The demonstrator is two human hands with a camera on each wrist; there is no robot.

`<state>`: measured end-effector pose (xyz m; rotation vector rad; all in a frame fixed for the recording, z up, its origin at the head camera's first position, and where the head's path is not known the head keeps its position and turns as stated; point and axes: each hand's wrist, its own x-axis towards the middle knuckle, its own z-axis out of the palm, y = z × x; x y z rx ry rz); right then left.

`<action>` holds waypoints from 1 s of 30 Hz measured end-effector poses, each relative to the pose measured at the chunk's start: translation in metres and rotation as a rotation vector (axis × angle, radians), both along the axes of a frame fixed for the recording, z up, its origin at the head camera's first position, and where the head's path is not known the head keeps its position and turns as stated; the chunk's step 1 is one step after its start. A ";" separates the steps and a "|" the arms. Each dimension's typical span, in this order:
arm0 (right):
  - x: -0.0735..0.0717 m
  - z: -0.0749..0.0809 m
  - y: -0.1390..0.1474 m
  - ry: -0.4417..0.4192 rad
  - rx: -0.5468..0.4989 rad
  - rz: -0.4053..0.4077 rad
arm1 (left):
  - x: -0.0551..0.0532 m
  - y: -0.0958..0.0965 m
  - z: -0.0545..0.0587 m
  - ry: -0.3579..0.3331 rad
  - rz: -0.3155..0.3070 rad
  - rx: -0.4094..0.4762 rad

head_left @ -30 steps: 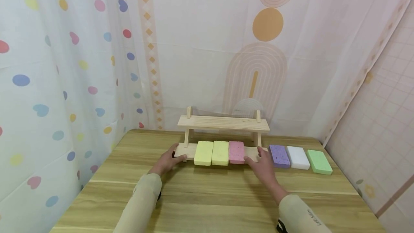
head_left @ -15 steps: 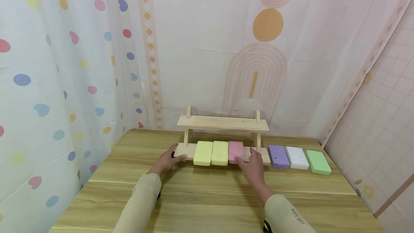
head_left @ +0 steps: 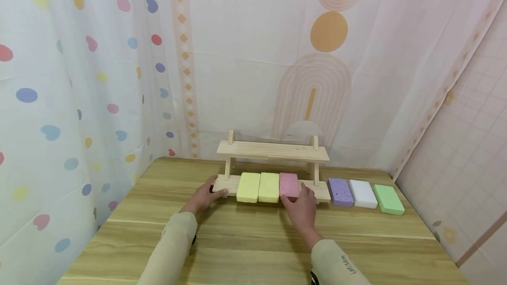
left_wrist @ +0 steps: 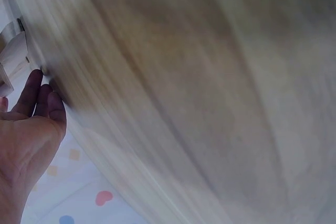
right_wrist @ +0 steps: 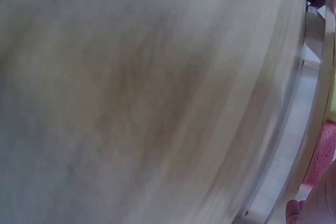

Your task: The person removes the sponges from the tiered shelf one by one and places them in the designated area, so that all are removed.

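Just beyond the thumb of the right hand point(head_left: 302, 210), the pink sponge point(head_left: 288, 183) lies on the lower shelf point(head_left: 233, 184) of the wooden stand point(head_left: 273, 149), long axis front to back; those fingers point(head_left: 306, 193) spread apart beside it. The left hand point(head_left: 203, 198) touches the stand's end, grip unclear; only the left wrist view shows its palm point(left_wrist: 26, 142).

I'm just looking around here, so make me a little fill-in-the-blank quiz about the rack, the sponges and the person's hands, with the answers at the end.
1. On the wooden rack, the sponge nearest the right hand is ____.
2. The other two sponges on the rack are both ____.
3. On the table, the white sponge lies between the green sponge and the ____ one.
4. The left hand is at the left end of the rack's ____ board.

Missing words: pink; yellow; purple; lower.
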<state>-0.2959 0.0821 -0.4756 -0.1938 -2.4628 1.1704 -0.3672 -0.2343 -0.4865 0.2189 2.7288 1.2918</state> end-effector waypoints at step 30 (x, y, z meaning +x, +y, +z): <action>-0.005 -0.006 -0.004 0.001 0.071 -0.069 | -0.003 -0.003 -0.004 0.010 0.000 -0.013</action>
